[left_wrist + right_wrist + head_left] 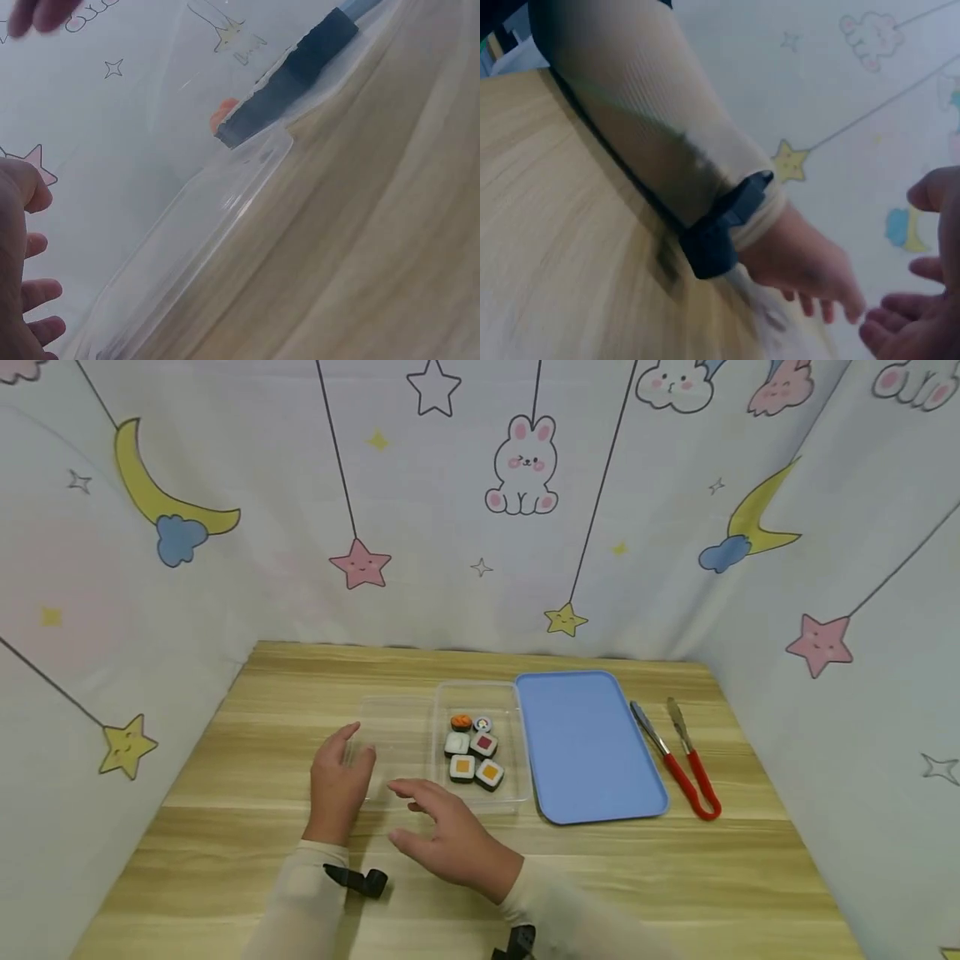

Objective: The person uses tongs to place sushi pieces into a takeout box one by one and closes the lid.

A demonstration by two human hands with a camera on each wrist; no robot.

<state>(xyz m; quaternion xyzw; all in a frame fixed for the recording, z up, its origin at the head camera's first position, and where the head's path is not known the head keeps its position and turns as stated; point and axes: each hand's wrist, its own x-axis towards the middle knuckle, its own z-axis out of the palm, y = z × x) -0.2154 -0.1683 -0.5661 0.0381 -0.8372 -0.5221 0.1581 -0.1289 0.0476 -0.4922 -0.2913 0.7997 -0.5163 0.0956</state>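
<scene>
A clear plastic box [480,695] holds several toy sushi pieces [462,767]. Its clear lid [397,739], or a second shallow half, lies flat against its left side. My left hand [337,785] is at the lid's left edge, fingers loosely bent with nothing between them; whether it touches the edge I cannot tell. Just in front of the lid and box hovers my right hand [453,843], thumb and fingers apart and holding nothing. The left wrist view shows the clear plastic edge [195,240] beyond my fingers [41,294]. Both hands appear empty in the right wrist view.
A blue tray [585,747] lies right of the box, close to its side. Further right are tongs [680,777] with red handles and metal tips. Patterned cloth [450,602] encloses the wooden table [300,685] at the back and sides.
</scene>
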